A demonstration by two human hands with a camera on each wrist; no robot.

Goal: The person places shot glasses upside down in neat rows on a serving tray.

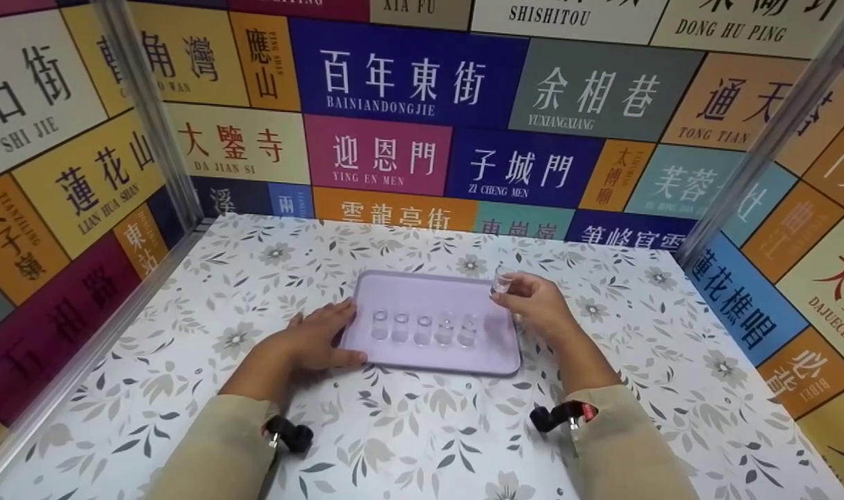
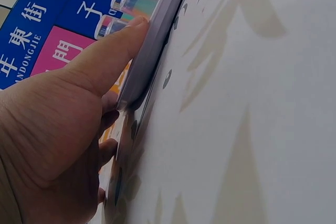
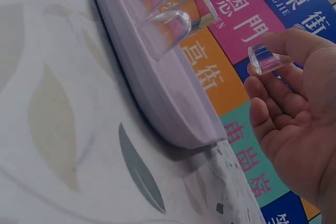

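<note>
Small clear cups [image 1: 423, 330] stand in a row on a lilac tray [image 1: 422, 292], several of them, nearer its front edge. At the tray's left side lies my left hand [image 1: 317, 338], fingers stretched along the edge and thumb at the front left corner. The left wrist view shows that thumb [image 2: 118, 45] resting against the tray's rim [image 2: 152, 51]. Over the back right corner, my right hand [image 1: 540, 305] pinches another clear cup [image 3: 265, 60] between thumb and fingers, raised above the tray. Its other fingers curl loosely below the cup in the right wrist view.
The tray lies on a table [image 1: 408, 430] covered in a white leaf-and-flower pattern. Behind and beside the table stand panels [image 1: 408, 76] of coloured street-name signs, with clear upright strips [image 1: 151, 118] at the corners. Both wrists wear black camera mounts [image 1: 290, 434].
</note>
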